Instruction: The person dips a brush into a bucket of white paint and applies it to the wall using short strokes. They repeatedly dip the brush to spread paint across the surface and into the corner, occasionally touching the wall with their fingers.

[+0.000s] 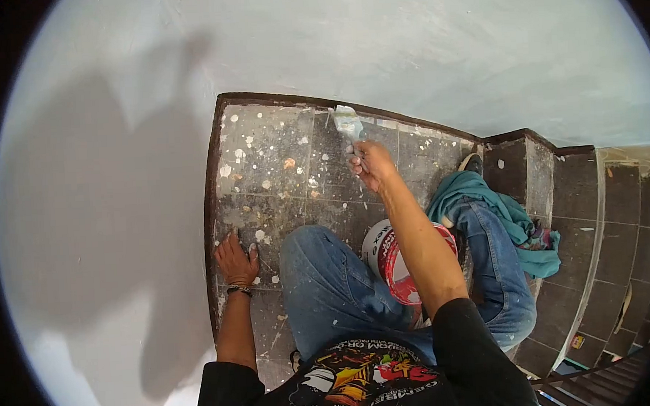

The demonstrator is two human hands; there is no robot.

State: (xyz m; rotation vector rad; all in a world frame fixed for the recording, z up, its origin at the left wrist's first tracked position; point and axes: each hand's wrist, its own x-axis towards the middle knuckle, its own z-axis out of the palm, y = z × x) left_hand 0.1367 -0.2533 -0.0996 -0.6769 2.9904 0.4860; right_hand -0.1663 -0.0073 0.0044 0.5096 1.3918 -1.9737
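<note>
While the right hand [369, 160] grips a paintbrush [349, 122] with its bristles at the foot of the white wall [405, 44], the left hand [236, 260] lies flat and empty on the paint-spattered tiled landing [264, 155] — a brace for the crouch. A red-and-white paint bucket [394, 262] sits between the knees, within dipping reach; a teal cloth [514, 226] crowds the stairs [605, 210].

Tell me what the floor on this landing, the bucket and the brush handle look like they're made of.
Floor: dark glazed-looking tile, judging by the grout lines and slight sheen, speckled with pale paint drips. Bucket: probably plastic, smooth red and white with printed lettering. Brush: pale bristles; the right hand covers its handle, so its material cannot be told.
</note>
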